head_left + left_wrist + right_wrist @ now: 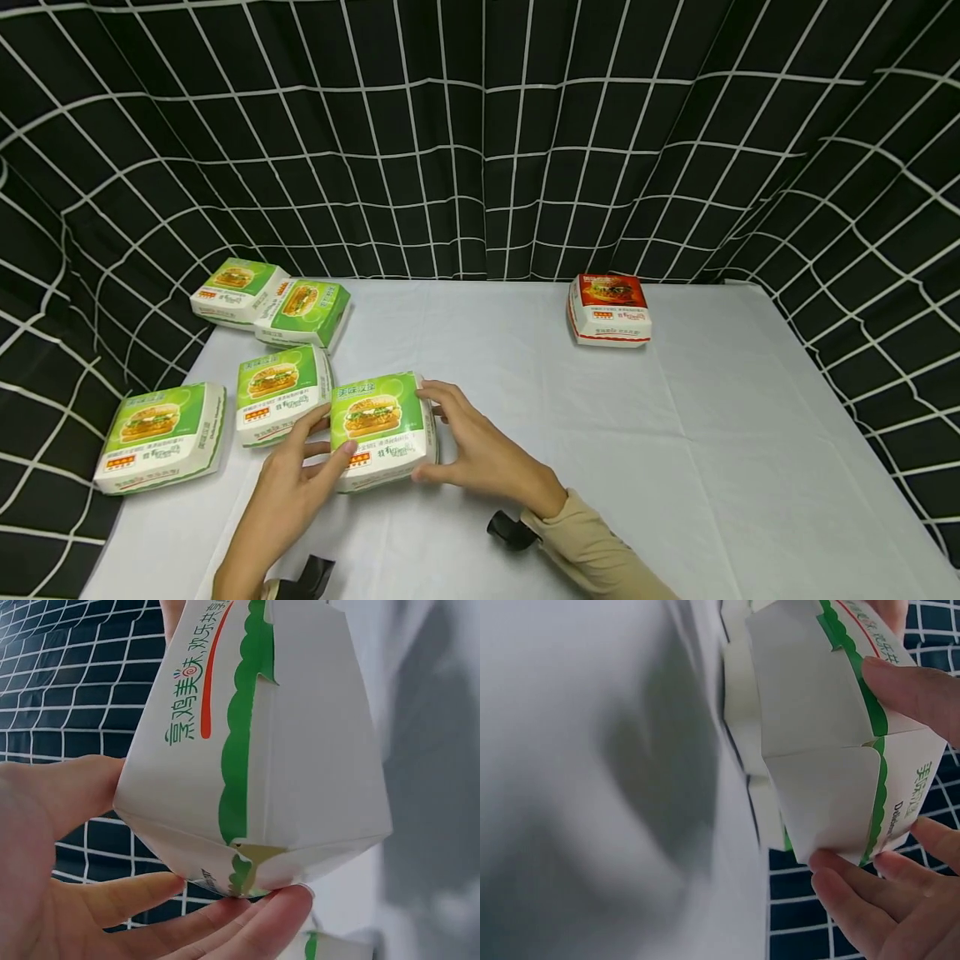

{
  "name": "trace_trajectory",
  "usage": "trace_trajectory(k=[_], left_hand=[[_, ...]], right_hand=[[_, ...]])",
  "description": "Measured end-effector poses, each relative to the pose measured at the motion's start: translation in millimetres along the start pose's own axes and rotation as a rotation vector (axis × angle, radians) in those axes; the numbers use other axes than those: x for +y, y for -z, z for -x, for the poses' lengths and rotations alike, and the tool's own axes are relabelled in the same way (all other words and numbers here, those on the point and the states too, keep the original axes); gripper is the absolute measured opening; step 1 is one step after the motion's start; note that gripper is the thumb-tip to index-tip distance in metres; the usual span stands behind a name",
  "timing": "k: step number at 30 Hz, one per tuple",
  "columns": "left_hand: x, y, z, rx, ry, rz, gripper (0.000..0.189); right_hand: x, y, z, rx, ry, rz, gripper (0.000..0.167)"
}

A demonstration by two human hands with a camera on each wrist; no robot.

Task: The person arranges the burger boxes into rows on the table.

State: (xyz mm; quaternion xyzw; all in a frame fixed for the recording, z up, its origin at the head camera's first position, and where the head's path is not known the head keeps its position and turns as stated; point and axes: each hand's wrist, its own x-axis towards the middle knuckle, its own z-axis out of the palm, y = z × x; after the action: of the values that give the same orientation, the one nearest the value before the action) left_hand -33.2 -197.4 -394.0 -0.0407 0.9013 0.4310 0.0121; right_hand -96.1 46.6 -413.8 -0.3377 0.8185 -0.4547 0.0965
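held green box [381, 429] is front and left of centre, between both hands; left hand [288, 483] pinches its left end, thumb at the near edge; right hand [487, 450] grips the right end, thumb low by the near corner, fingers behind; looks lifted, but the head view doesn't prove a gap under it.

handling, my read: thin card, so squeeze lightly and evenly from both ends; keep pressure off the lid seam [250, 765], it could pop; hold it level and move both hands together; watch the left knuckles, the neighbour green box [283, 392] is just beside them and could get nudged.

further out: another green box [161, 437] at far left; two more touching at the back left, one square-on [236, 292], one turned [303, 312]; red box [611, 308] well apart at the back right; all on white cloth [600, 500].

can't make out: the held box's base contact; its contents, lid's shut; whether left fingers brush the neighbour; right wrist view's background boxes are mostly blocked; left wrist view cuts one off at the bottom; dark patches on the cloth there are blurred, probably shadow.
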Motion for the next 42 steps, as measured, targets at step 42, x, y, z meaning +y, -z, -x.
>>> trace_trajectory(k=[42], left_hand=[[26.1,-84.7,-46.1,-0.257,-0.163,0.085,0.099]], right_hand=[[42,63,51.5,0.145,-0.157,0.096,0.104]])
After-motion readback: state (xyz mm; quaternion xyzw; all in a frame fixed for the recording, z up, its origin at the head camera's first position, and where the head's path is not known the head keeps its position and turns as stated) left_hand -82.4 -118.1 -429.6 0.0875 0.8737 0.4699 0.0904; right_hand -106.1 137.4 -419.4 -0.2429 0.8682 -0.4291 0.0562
